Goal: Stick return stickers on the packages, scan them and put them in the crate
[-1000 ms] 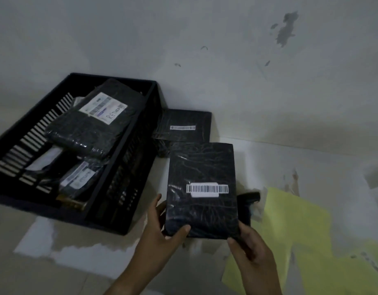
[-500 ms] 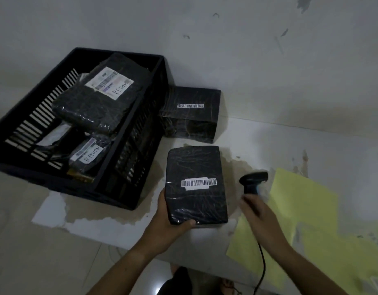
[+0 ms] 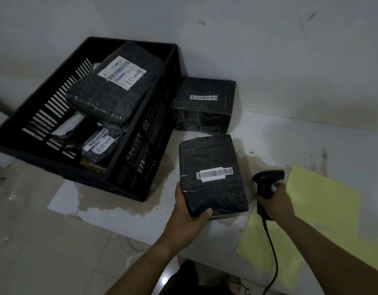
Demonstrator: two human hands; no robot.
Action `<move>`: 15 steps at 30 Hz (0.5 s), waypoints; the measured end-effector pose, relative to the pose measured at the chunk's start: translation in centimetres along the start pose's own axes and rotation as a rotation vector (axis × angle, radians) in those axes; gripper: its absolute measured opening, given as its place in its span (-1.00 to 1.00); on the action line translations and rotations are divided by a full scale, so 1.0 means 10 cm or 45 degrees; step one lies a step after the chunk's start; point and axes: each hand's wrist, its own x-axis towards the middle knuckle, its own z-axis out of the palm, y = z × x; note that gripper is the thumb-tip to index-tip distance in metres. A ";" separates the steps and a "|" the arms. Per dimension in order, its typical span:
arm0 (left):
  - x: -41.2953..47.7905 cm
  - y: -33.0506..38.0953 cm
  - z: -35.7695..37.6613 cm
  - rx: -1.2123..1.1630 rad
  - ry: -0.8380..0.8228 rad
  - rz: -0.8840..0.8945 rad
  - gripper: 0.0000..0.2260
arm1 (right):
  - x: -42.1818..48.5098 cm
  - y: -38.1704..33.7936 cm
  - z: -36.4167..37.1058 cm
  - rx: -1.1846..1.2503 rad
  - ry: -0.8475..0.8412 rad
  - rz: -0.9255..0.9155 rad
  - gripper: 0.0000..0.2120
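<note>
At ten o'clock from the middle of your view stands the black slatted crate (image 3: 128,41), on the worn white counter (image 3: 141,220) and close to the wall. Inside it, a wrapped black package (image 3: 103,103) lies tilted on top, its white label handwritten RETURN. A smaller labelled package (image 3: 98,145), also marked RETURN, lies lower down toward the crate's near side.

Just outside the crate's right wall, at twelve o'clock, a second black box (image 3: 203,111) sits against the wall with a barcode strip on its top.

Your left hand (image 3: 188,213) grips the near left corner of the package in hand (image 3: 213,188), the thumb curled over its top edge and the fingers hidden underneath. This package lies just right of centre, near the crate's near right corner, with its barcode label (image 3: 214,173) facing up. You cannot tell whether its far end rests on the counter.

At three o'clock from it, your right hand (image 3: 277,201) is clamped round the handle of the black scanner (image 3: 266,182), whose head points left toward the package, close beside it. Its cable (image 3: 273,252) hangs toward six o'clock.

Yellow sheets (image 3: 324,209) lie on the counter at four o'clock, under your right forearm.
</note>
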 end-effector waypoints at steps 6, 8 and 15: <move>0.04 0.00 -0.02 0.071 0.049 0.002 -0.21 | -0.64 -0.16 -0.47 0.553 -0.149 0.081 -0.77; 0.07 -0.01 -0.06 0.125 0.046 0.029 -0.18 | -0.92 -0.19 -0.64 0.753 -0.169 0.076 -0.77; 0.07 -0.01 -0.19 0.118 -0.052 -0.002 0.05 | -1.93 -0.41 -0.80 0.840 -0.329 -0.109 -0.77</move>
